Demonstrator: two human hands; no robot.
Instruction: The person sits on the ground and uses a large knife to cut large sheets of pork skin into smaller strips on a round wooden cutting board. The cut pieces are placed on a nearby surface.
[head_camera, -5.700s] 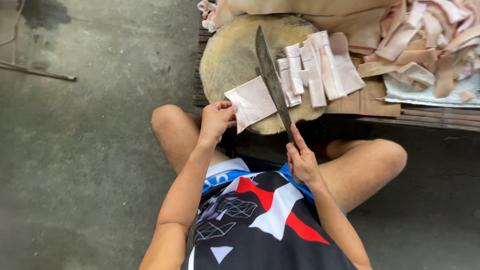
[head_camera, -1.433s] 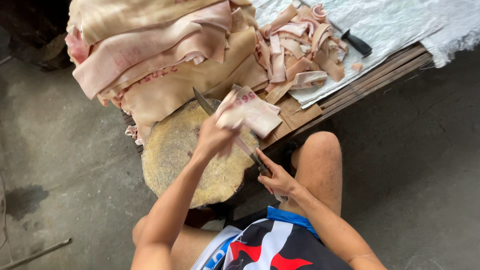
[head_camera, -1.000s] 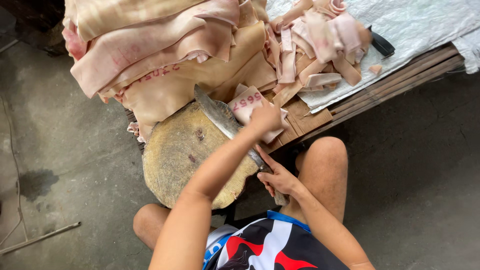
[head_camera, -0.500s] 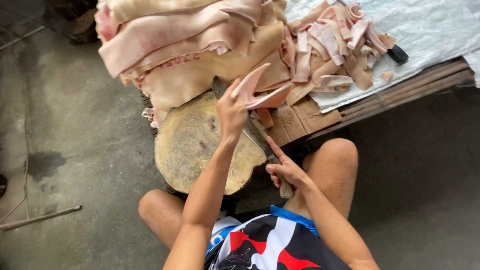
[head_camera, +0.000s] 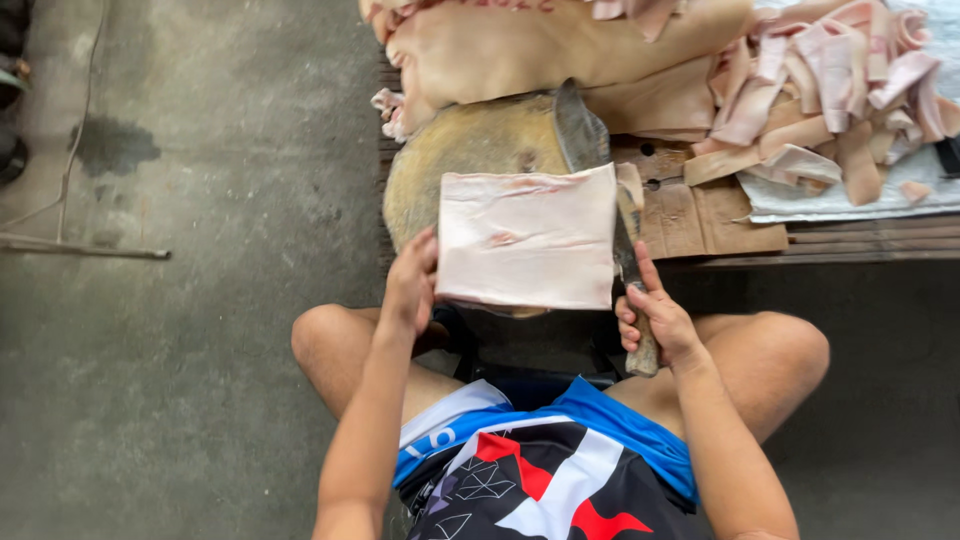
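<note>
Left hand (head_camera: 410, 285) grips pork slab (head_camera: 527, 238) on block (head_camera: 480, 160); right hand (head_camera: 655, 320) seemingly clenches cleaver (head_camera: 585, 135).

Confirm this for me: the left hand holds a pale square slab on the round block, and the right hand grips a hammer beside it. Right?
Not quite. The right hand grips a cleaver, not a hammer; its broad blade lies across the block, as the head view shows. The rest holds: the left hand holds the pale square slab on the round block.
</note>
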